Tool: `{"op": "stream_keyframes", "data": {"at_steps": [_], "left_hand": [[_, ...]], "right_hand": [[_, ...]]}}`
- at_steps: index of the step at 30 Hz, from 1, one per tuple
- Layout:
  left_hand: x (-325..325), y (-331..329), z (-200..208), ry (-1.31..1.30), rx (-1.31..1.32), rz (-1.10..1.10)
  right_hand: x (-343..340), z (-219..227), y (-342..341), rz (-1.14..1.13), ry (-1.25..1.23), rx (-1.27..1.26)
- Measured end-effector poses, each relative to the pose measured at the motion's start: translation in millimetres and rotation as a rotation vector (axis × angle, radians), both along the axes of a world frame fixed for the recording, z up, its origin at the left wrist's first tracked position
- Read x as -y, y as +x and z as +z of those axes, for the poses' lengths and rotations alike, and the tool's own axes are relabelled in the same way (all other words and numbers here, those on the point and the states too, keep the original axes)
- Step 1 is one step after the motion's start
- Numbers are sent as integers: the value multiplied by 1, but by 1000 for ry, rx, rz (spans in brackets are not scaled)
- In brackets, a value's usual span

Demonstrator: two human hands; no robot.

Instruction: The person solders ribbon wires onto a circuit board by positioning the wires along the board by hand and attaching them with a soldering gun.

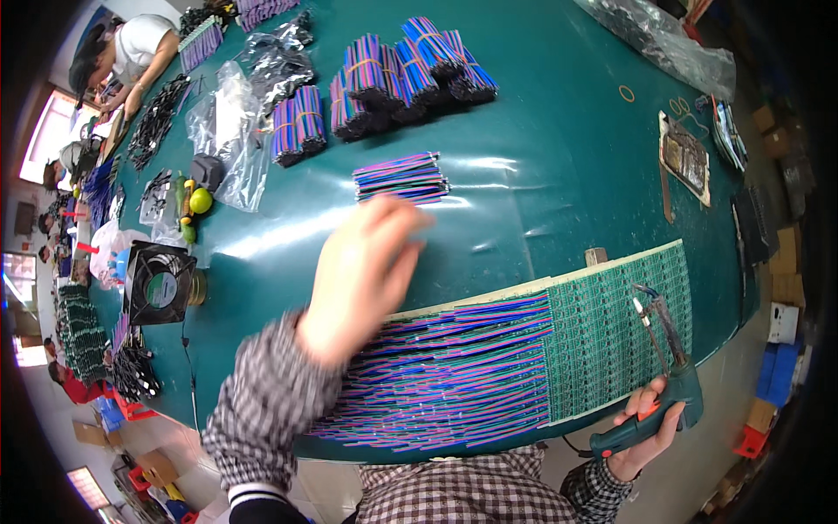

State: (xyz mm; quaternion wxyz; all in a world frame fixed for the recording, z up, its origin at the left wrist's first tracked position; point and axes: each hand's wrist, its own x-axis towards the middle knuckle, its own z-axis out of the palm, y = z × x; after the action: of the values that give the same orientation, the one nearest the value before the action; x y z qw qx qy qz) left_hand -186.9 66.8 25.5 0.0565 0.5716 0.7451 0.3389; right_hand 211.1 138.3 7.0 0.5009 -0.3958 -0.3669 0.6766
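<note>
My right hand grips a green soldering gun by its handle, and the gun's metal tip points up over the right part of a green circuit board panel. Rows of cut multicoloured wires lie side by side across the panel's left part and run off to the left. My left hand is raised over the table, smeared by motion, just below a small loose pile of the same wires. Whether its fingers hold a wire cannot be made out.
Banded wire bundles are stacked at the far middle. A black fan stands at left, near a yellow-green ball and clear plastic bags. A dark-stained tray lies at right. Another person works at far left.
</note>
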Motion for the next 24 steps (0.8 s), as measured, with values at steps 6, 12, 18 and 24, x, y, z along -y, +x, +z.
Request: {"op": "stream_keyframes", "data": {"at_steps": [6, 12, 18, 24], "left_hand": [[-3, -29, -52, -76, 97, 66], [-14, -38, -48, -207, 228, 35], [-9, -32, -42, -69, -206, -52], [16, 13, 28, -95, 523, 161]], "right_hand": [[1, 6, -2, 58, 54, 5], [-2, 7, 0, 30, 14, 5], [0, 7, 3, 46, -22, -8], [0, 7, 19, 47, 43, 32]]}}
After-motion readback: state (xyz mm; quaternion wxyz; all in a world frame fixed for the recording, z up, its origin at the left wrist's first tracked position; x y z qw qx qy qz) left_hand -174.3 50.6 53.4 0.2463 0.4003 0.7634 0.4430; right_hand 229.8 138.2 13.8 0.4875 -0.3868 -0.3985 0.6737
